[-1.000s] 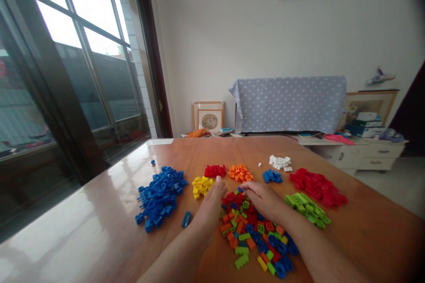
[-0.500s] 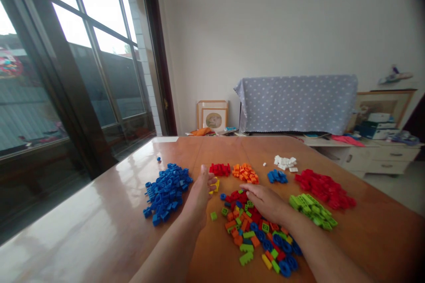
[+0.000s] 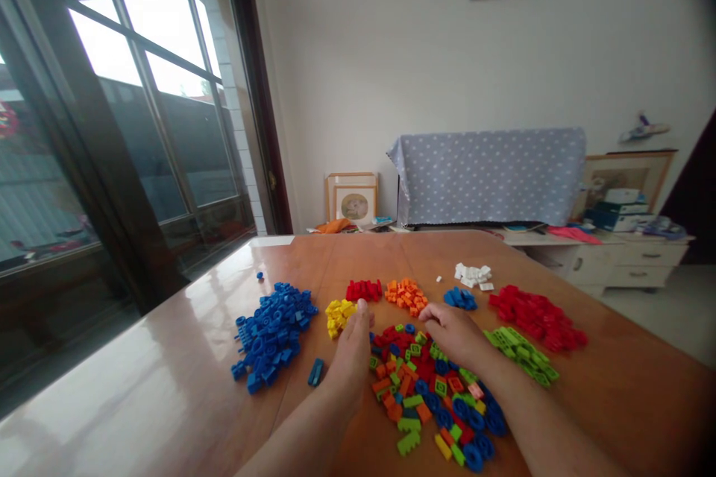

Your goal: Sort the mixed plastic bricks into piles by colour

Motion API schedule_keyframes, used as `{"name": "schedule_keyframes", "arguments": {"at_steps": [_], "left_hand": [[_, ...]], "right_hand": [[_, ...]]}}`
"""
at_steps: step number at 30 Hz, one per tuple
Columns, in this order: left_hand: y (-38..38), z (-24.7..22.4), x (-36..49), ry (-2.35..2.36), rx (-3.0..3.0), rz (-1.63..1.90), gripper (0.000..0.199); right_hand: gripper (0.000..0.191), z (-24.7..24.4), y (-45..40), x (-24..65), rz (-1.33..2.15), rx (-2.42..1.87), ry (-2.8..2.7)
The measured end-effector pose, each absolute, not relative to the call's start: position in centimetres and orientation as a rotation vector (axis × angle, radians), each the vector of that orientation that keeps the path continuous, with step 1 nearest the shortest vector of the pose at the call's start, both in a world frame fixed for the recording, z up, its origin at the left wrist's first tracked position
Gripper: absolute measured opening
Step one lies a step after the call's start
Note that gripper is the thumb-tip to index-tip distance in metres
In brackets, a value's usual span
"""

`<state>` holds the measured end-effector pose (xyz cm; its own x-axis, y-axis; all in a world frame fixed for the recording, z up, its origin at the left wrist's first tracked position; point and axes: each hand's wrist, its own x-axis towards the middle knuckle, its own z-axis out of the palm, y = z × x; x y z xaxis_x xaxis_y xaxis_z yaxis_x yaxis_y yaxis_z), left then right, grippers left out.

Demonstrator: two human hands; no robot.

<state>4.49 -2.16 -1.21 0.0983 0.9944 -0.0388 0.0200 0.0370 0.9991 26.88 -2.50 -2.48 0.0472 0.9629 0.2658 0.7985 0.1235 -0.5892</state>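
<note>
A mixed heap of coloured bricks (image 3: 411,387) lies on the brown table between my forearms. My left hand (image 3: 355,343) is upright at the heap's left edge, thumb up, its fingers mostly hidden behind the palm. Just beyond it is a pile of yellow bricks (image 3: 337,315). At the heap's far right edge, my right hand (image 3: 452,328) has its fingers curled inward; anything between the fingertips is too small to make out. Left of my left wrist lies a dark blue brick piece (image 3: 315,372).
Sorted piles surround the heap: blue (image 3: 274,332) at left, red (image 3: 363,290) and orange (image 3: 406,296) behind, small blue (image 3: 460,298), white (image 3: 473,275), larger red (image 3: 537,317) and green (image 3: 523,354) at right. The table (image 3: 168,358) extends leftward.
My left hand has moved right and a little nearer, uncovering the yellow pile and the dark blue piece. My right hand's fingers are more curled. The view has shifted slightly.
</note>
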Motion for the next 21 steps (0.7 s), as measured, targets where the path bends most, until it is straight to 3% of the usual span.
{"name": "schedule_keyframes", "arguments": {"at_steps": [9,15,21], "left_hand": [[-1.8,-1.8,5.7,0.979,1.063,1.095,0.075],[-2.0,-0.6,5.3,1.182,1.326,1.186,0.064],[-2.0,-1.3,5.8,1.128,1.556,1.046,0.049]], "right_hand": [[0.029,-2.3,-3.2,27.3,0.356,-1.807,-1.963],[0.025,-2.3,-3.0,27.2,0.418,-1.821,-1.987],[0.023,-2.8,-2.5,27.3,0.431,-1.795,-1.991]]}}
